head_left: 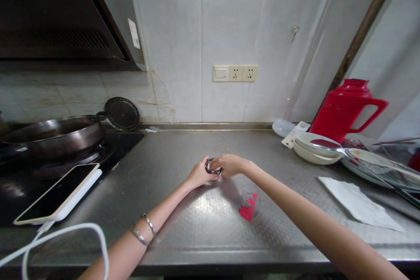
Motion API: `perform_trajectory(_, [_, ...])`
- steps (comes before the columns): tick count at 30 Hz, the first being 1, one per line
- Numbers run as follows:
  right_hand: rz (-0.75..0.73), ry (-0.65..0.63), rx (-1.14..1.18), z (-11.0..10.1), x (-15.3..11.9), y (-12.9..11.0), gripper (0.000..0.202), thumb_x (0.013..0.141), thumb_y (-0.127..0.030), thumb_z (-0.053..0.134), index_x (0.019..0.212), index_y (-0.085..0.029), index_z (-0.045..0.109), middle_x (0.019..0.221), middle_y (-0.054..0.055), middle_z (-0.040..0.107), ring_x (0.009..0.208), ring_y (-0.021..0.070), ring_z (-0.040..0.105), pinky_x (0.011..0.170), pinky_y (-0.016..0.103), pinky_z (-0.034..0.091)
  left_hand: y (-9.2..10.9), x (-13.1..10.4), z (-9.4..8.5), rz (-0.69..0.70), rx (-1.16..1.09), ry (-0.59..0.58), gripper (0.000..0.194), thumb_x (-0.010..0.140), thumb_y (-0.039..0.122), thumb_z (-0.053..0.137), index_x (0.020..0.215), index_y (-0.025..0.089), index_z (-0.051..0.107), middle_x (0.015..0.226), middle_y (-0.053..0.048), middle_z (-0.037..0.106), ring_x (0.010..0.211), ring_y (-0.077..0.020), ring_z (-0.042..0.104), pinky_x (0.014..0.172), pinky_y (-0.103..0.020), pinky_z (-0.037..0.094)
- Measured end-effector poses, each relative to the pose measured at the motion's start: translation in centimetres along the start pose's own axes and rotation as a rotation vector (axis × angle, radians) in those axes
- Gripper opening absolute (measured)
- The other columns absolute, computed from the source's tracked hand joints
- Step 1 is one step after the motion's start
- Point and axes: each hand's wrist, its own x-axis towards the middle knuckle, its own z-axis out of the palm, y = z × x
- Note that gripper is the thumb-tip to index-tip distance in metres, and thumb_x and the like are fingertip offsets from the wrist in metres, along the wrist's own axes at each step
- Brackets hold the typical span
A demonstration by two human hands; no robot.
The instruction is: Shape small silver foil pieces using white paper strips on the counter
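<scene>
Over the middle of the steel counter (170, 232), my left hand (199, 174) is wrapped round a small round thing with a dark, shiny rim (208, 167). Its exact kind is too small and too covered to tell. My right hand (231, 165) meets it from the right, fingers bent together at the rim and partly inside the opening. What those fingertips pinch, if anything, is hidden. Nearer to me, below the right hand, torn red scraps (248, 210) lie on the metal.
At left, a pan (55, 138) sits on the black stove, with a phone (59, 194) and white cable (82, 226) in front. On the right are a red thermos jug (343, 109), stacked bowls (316, 154), plates (393, 173) with utensils and a white napkin (357, 203).
</scene>
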Motion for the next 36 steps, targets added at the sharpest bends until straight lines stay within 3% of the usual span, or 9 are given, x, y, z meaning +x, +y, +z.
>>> perform_trajectory(6, [0.035, 0.011, -0.158, -0.1, 0.0, -0.4, 0.036, 0.075, -0.031, 0.056, 0.111, -0.033, 0.062, 0.110, 0.004, 0.067, 0.086, 0.0238, 0.066, 0.065, 0.029, 0.046, 0.2, -0.1, -0.1, 0.043, 0.029, -0.012, 0.064, 0.051, 0.034, 0.080, 0.108, 0.017, 0.056, 0.095, -0.005, 0.070, 0.086, -0.0220, 0.064, 0.075, -0.029, 0.047])
perform_trajectory(11, [0.091, -0.024, -0.142, -0.3, -0.5, -0.1, 0.031, 0.075, -0.034, 0.057, 0.103, -0.029, 0.066, 0.101, 0.006, 0.070, 0.086, 0.0241, 0.066, 0.067, 0.029, 0.046, 0.4, -0.2, -0.2, 0.012, 0.068, 0.005, 0.072, 0.049, 0.037, 0.081, 0.112, 0.016, 0.054, 0.099, -0.007, 0.069, 0.087, -0.0221, 0.064, 0.075, -0.029, 0.047])
perform_trajectory(17, [0.076, -0.095, -0.022, -0.6, -0.7, 0.4, 0.031, 0.076, -0.031, 0.055, 0.105, -0.028, 0.066, 0.099, 0.006, 0.070, 0.087, 0.0243, 0.066, 0.062, 0.027, 0.044, 0.1, -0.1, -0.2, 0.025, 0.074, -0.013, 0.077, 0.050, 0.043, 0.080, 0.115, 0.015, 0.052, 0.097, -0.007, 0.068, 0.086, -0.0221, 0.064, 0.075, -0.030, 0.047])
perform_trajectory(22, [0.033, -0.122, -0.064, -0.9, -0.1, -0.1, 0.022, 0.078, -0.030, 0.053, 0.093, -0.025, 0.068, 0.090, 0.006, 0.071, 0.077, 0.0216, 0.066, 0.058, 0.025, 0.042, -0.5, 0.1, 0.0, 0.057, 0.016, -0.042, 0.070, 0.052, 0.041, 0.080, 0.112, 0.017, 0.053, 0.097, -0.005, 0.069, 0.088, -0.0215, 0.064, 0.078, -0.031, 0.048])
perform_trajectory(26, [0.037, -0.108, -0.120, -1.0, 0.4, -0.8, 0.022, 0.078, -0.031, 0.055, 0.097, -0.027, 0.066, 0.095, 0.007, 0.070, 0.082, 0.0229, 0.066, 0.063, 0.027, 0.045, -0.5, 0.2, 0.1, 0.042, -0.014, -0.027, 0.070, 0.050, 0.037, 0.081, 0.111, 0.017, 0.053, 0.099, -0.006, 0.069, 0.090, -0.0223, 0.064, 0.079, -0.031, 0.047])
perform_trajectory(31, [0.102, -0.084, -0.204, -1.1, 0.6, -1.4, 0.034, 0.075, -0.028, 0.060, 0.108, -0.034, 0.063, 0.097, 0.006, 0.070, 0.086, 0.0261, 0.067, 0.071, 0.035, 0.048, 0.0, 0.0, 0.0, 0.038, -0.048, -0.033, 0.067, 0.050, 0.033, 0.081, 0.110, 0.017, 0.054, 0.101, -0.006, 0.069, 0.091, -0.0224, 0.064, 0.079, -0.031, 0.047])
perform_trajectory(36, [0.170, -0.131, -0.209, -1.5, 0.1, -1.3, 0.029, 0.076, -0.027, 0.057, 0.103, -0.030, 0.068, 0.095, 0.010, 0.071, 0.089, 0.0282, 0.067, 0.071, 0.036, 0.048, 0.2, -0.2, -0.3, 0.065, 0.015, -0.022, 0.068, 0.051, 0.038, 0.081, 0.110, 0.016, 0.055, 0.098, -0.006, 0.069, 0.088, -0.0217, 0.063, 0.078, -0.030, 0.047])
